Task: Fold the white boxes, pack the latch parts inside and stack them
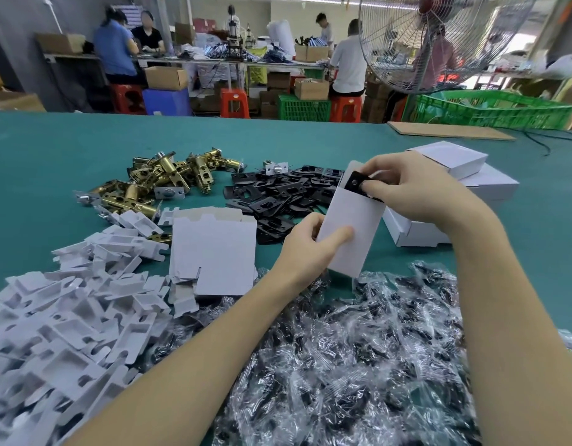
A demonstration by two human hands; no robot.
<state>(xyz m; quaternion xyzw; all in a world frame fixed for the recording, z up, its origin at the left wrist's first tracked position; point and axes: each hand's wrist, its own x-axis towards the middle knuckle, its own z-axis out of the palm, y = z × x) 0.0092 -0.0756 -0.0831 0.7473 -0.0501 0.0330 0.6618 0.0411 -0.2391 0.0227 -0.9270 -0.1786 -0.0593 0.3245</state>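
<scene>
A worker at a teal counter (85, 149) holds an upright white box (352, 226), its top flap open, just right of the frame's centre. The left hand (305, 243) grasps the box low on its near face, thumb pressed flat against the plain white card. The right hand (410, 188) pinches a black latch plate (355, 183), its grip clenched on the plate, which sits half inside the box mouth at 12 o'clock of the box. Finished white boxes (452, 162) lie stacked at 3 o'clock, touching one another. Loose black plates (278, 197) are heaped behind the box at 11 o'clock, and brass latch bodies (162, 178) lie further left. A flat unfolded box blank (213, 252) rests at 9 o'clock, white card inserts (62, 317) spread at 8 o'clock, and clear bagged parts (358, 365) cover the counter at 6 o'clock.
</scene>
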